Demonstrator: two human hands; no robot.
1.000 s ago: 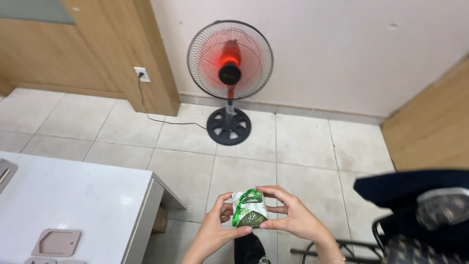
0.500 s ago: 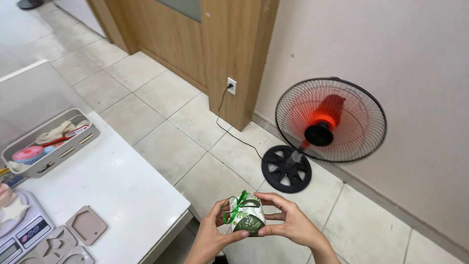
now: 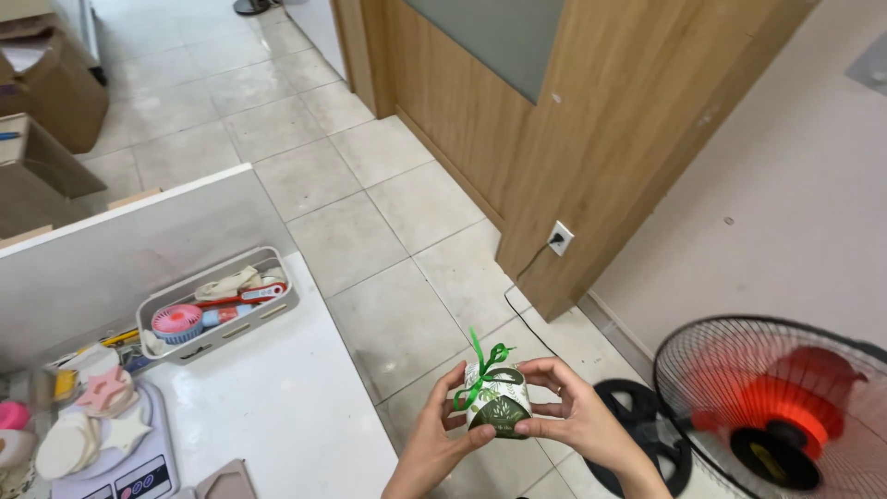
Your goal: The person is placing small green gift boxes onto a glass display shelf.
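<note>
A small white and dark green gift box (image 3: 499, 403) with leaf patterns and a green ribbon bow on top is held in front of me, above the tiled floor. My left hand (image 3: 441, 434) grips its left side with the thumb near the ribbon. My right hand (image 3: 575, 416) holds its right side, fingers curled over the top and under the base. Both hands are beside the right edge of a white table (image 3: 277, 407).
On the table stand a grey tray (image 3: 217, 305) of small tools and a pink mini fan, a kitchen scale (image 3: 111, 453) with star-shaped pieces, and a partition behind. A red standing fan (image 3: 785, 407) is at the lower right, plugged into a wall socket (image 3: 558, 238). Cardboard boxes (image 3: 46, 102) sit far left.
My view has swung left and down: the fan slid to the lower right, and the table, tray and scale came into view. Both hands still hold the gift box the same way.
</note>
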